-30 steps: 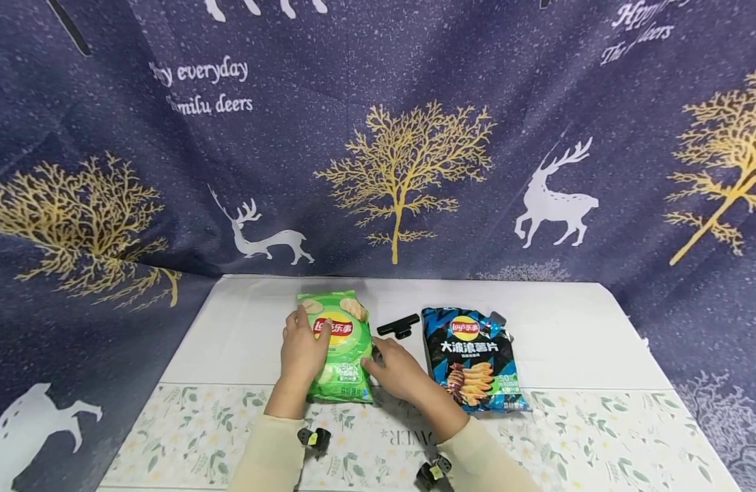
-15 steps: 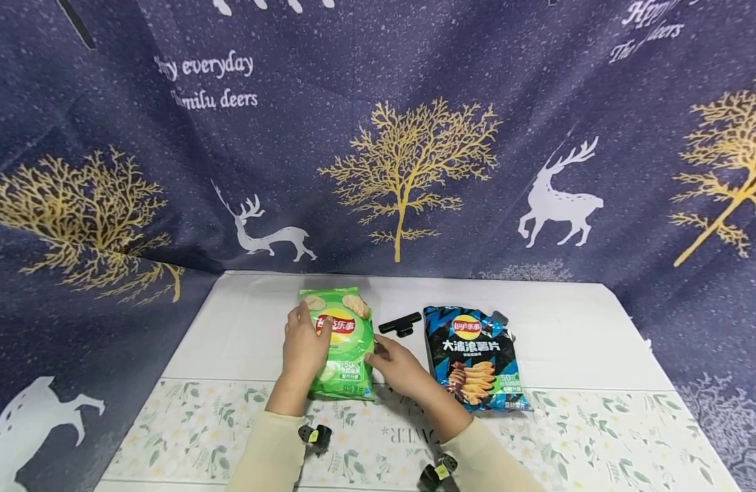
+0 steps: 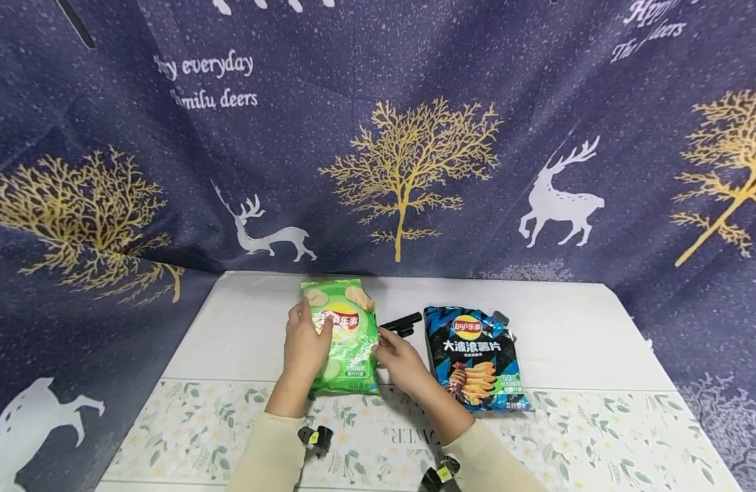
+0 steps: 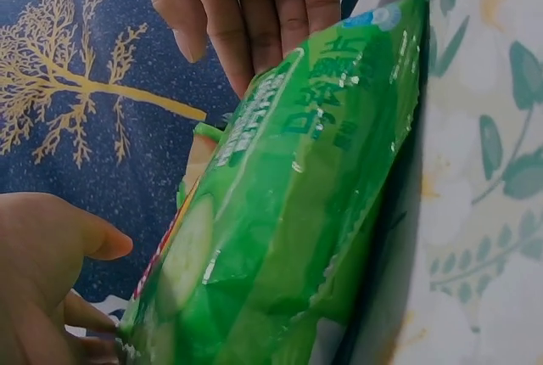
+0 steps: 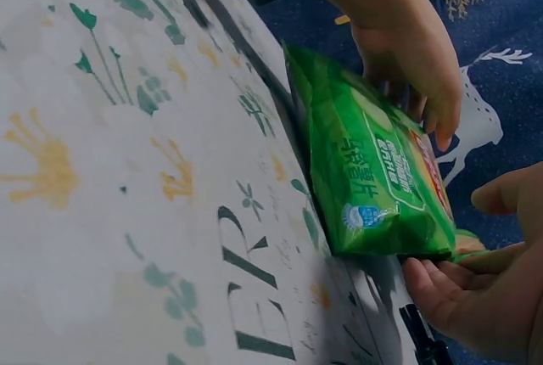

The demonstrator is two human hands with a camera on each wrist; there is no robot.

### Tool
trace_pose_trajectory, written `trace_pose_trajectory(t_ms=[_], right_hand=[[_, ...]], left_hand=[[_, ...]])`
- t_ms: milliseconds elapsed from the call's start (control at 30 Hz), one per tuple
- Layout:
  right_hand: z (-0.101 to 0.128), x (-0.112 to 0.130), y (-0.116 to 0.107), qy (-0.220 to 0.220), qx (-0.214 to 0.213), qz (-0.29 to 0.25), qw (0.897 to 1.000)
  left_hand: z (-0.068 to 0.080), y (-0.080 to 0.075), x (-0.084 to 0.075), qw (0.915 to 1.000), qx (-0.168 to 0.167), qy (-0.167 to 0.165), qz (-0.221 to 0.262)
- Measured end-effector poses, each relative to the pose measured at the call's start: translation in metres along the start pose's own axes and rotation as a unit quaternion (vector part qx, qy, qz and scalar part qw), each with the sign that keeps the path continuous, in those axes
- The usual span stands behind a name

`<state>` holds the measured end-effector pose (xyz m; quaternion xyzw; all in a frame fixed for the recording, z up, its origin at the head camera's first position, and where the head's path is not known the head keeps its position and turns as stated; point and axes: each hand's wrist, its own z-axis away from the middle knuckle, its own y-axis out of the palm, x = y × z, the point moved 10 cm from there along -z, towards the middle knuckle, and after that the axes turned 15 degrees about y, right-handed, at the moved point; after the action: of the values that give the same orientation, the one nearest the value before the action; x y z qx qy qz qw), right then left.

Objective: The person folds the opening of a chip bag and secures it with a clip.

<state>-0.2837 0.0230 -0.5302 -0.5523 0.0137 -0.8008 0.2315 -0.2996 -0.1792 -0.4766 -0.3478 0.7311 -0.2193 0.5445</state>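
Note:
A green Lay's chip bag [image 3: 347,352] lies face up on the table between both hands, its far end toward the backdrop. My left hand [image 3: 306,345] is at its left side. The left wrist view shows that thumb raised off the bag and the fingers at its edge. My right hand [image 3: 405,365] touches the opposite edge; in the right wrist view its fingers [image 5: 428,284] reach against the bag's side while the thumb stands apart from it. The fingertips behind the bag are hidden. A blue-black Lay's chip bag [image 3: 470,355] lies to the right, untouched.
A black bar-shaped object [image 3: 403,322] lies behind my right hand, partly covered by the green bag. The table [image 3: 255,321] is white with a floral strip [image 3: 187,437] nearest me. A dark blue deer-print cloth [image 3: 353,219] hangs behind it.
The green bag has shifted slightly away from me and to the right, now overlapping the black object. My right hand has moved a little rightward with its edge; my left hand has hardly moved.

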Motion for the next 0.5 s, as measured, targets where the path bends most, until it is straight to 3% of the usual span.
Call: trace_pose_trajectory(t_ms=[500], right_hand=[[0.007, 0.015, -0.016, -0.046, -0.038, -0.039, 0.997]], left_hand=[[-0.002, -0.013, -0.018, 0.9963, -0.054, 0.048, 0.046]])
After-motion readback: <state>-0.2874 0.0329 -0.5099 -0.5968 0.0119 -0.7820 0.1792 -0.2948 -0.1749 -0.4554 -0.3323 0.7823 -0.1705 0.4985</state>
